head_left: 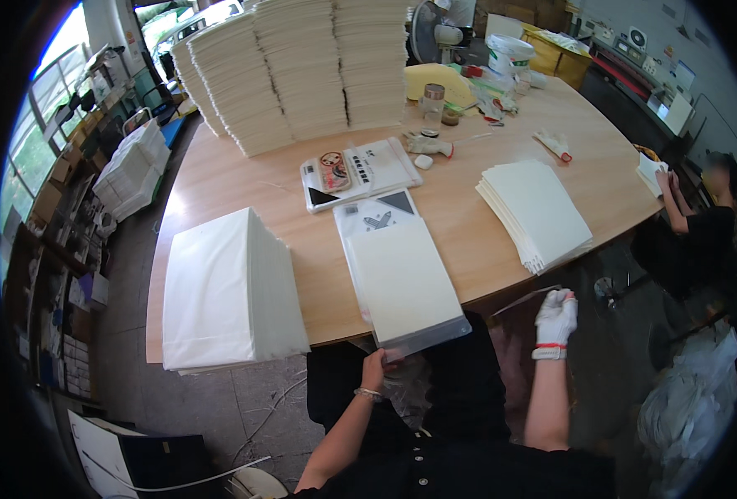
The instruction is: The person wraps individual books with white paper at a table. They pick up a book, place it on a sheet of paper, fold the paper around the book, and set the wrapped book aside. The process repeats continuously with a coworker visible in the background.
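A clear plastic bag (431,334) with a stack of cream paper sheets (406,270) inside lies at the table's front edge, its flap overhanging toward me. My left hand (373,371), bare with a bracelet at the wrist, pinches the flap's left corner. Off to the right, clear of the table edge, my right hand (557,314) wears a white glove and is closed on the end of a thin strip (525,300). The strip stretches left toward the bag; whether it touches the bag I cannot tell.
A tall white bundle (210,291) stands left, loose cream sheets (537,212) lie right. Behind are printed bags (377,166) with a phone (333,172), a glove (429,145), a glass jar (432,108) and high paper stacks (302,75). A co-worker (701,208) sits far right.
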### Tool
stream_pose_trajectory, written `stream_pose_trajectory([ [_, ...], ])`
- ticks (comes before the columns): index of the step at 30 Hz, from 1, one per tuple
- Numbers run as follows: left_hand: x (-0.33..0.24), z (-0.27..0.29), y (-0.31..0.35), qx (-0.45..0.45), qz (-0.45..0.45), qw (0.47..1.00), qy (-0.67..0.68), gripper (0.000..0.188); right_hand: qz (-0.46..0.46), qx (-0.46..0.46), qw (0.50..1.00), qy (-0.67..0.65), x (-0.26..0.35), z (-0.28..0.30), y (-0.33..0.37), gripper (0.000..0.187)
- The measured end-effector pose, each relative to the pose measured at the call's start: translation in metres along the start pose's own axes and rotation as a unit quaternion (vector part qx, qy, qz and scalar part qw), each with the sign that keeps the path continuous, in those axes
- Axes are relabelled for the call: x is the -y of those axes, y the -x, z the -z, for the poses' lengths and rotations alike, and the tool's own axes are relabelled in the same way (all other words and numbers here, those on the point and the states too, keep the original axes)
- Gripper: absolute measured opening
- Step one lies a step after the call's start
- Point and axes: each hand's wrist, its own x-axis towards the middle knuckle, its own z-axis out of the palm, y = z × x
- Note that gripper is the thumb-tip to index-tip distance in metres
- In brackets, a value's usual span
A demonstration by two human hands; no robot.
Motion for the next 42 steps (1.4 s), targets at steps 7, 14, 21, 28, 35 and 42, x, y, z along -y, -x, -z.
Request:
stream_pose_trajectory([
  [7,-0.024,0.008,0.017,-0.184,-0.410,0.740,-0.500,0.036,0.118,0.304,0.938,0.119,-0.070,-0.053,0.050,0.027],
  [14,-0.066,0.009,0.008,0.049,-0.471,0.669,-0.573,0.017,0.378,0.152,0.903,-0.137,0.025,-0.065,-0.010,0.005],
  [21,-0.067,0.001,-0.013,-0.106,-0.276,0.815,-0.499,0.022,0.145,0.205,0.968,0.004,0.042,-0.083,-0.016,0.025],
  [28,-0.048,0.008,-0.008,-0.131,-0.097,0.976,-0.143,0.027,-0.134,0.171,0.943,-0.250,0.058,-0.088,0.010,0.020],
  [35,-0.107,-0.011,0.017,0.017,-0.134,0.963,-0.235,0.028,-0.036,0.219,0.885,-0.409,0.057,-0.086,0.048,0.032],
  [42,-0.253,0.019,0.142,-0.115,-0.275,0.865,-0.404,0.029,0.146,0.197,0.823,-0.512,0.194,-0.051,0.038,0.031],
])
